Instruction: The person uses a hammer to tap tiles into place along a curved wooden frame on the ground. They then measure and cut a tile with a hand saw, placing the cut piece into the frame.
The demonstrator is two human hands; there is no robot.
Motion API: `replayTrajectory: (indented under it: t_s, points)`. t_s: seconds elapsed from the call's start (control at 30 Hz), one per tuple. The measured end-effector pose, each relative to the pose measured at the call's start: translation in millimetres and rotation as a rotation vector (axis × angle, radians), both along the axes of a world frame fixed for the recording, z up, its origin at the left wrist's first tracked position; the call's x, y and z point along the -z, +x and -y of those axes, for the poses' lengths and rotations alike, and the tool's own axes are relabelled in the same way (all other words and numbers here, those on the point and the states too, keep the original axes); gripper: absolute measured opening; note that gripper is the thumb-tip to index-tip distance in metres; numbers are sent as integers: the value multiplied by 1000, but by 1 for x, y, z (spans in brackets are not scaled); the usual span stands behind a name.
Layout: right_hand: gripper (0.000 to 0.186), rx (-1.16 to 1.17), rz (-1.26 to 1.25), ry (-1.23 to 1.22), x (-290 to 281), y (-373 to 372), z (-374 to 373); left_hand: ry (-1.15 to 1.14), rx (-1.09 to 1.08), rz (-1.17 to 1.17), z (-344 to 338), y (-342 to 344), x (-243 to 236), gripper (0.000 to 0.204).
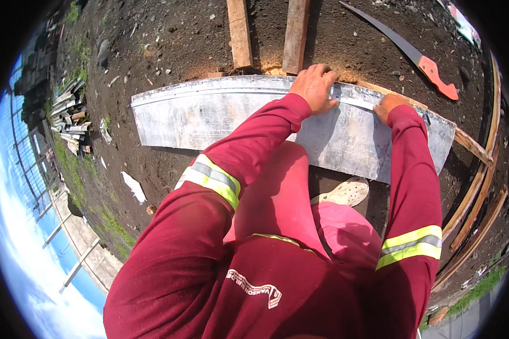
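Observation:
A long grey metal sheet (232, 116), scuffed and whitish, lies across in front of my knees. Over its far edge my left hand (315, 89) is closed, fingers curled and thumb pressed at one end of a thin pale strip (355, 103). The strip looks like a flat blade or tape; its exact kind does not show. At the strip's other end, my right hand (391, 106) is closed around it, fingers partly hidden by the sleeve. A narrow raised line runs along the sheet's far edge, left of my left hand.
Two wooden planks (240, 34) point away beyond the sheet. A handsaw (404, 48) with an orange handle lies on the dark soil at far right. Long timber strips (475, 186) lie at right. Scrap pieces (70, 118) are piled at far left.

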State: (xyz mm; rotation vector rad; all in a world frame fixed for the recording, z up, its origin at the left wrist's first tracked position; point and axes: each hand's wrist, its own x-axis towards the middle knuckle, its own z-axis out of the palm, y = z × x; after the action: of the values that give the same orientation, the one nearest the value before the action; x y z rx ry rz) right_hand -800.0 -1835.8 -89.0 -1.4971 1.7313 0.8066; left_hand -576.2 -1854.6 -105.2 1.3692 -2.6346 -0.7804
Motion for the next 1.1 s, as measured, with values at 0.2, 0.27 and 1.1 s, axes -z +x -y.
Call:
replayTrajectory:
  t_s: [0.2,0.27,1.1]
  points:
    - [34,-11,196,-78,2,-13,-2,7,-33,31,-2,54,6,26]
    - [34,13,224,-97,-1,-16,-3,9,-37,47,-2,55,10,22]
    - [35,100,-93,-4,-18,3,2,397,-162,411,12,-68,7,72]
